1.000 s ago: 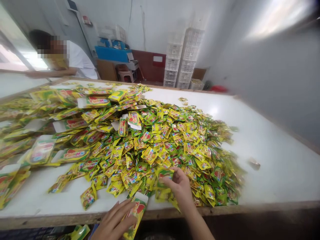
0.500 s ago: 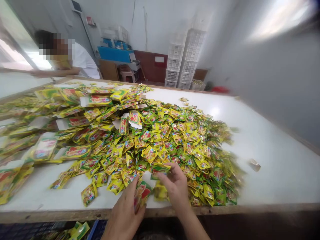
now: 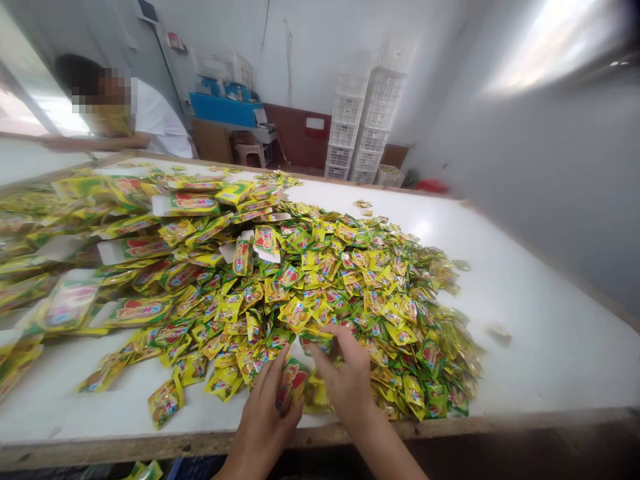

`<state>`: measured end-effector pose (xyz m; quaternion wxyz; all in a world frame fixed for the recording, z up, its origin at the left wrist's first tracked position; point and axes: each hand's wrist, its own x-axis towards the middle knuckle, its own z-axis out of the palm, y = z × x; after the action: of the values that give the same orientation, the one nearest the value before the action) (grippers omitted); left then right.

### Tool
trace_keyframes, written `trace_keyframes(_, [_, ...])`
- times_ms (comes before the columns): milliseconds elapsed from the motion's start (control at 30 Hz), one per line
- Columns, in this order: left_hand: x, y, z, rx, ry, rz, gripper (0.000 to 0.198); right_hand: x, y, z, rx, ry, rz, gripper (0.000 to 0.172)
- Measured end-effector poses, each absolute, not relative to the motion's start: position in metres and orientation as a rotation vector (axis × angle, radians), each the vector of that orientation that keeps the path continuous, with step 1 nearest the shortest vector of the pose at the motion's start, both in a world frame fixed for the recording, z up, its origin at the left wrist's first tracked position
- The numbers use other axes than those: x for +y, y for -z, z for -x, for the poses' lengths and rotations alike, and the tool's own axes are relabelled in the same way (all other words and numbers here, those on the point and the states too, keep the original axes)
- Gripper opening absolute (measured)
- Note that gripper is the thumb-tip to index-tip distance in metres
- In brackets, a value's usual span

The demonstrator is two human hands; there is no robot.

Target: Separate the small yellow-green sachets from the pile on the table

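Over the white table (image 3: 530, 360), left hand (image 3: 270, 407) clasped round a small carton (image 3: 294, 379), right hand (image 3: 347, 380) pinching a sachet (image 3: 319, 341)

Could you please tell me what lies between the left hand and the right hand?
In the head view, a printed box held by the left hand and a packet held by the right hand lie between them.

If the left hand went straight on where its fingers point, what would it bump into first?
Probably the heap of yellow-green sachets, just ahead of the left hand. The sachet held by the right hand sits close beside that line and might be brushed first; depth is unclear.
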<state>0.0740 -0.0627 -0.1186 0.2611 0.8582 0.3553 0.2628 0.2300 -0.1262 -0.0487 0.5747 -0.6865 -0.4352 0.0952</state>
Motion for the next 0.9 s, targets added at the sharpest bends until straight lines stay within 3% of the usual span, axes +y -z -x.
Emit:
trace_keyframes(533, [-0.082,0.130,-0.080,1.031,-0.861,-2.079,0.069,-0.121,0.031,-0.222,-1.383,-0.355,1.981,0.016])
trace_keyframes(767, [-0.070,0.114,-0.072,0.865,-0.728,-1.575,0.023,-0.122,0.014,-0.243,-1.685,-0.661,1.768,0.035])
trace_keyframes(900, [-0.059,0.102,-0.064,0.678,-0.598,-1.427,0.021,-0.118,0.026,-0.239,-1.697,-0.523,1.683,0.012])
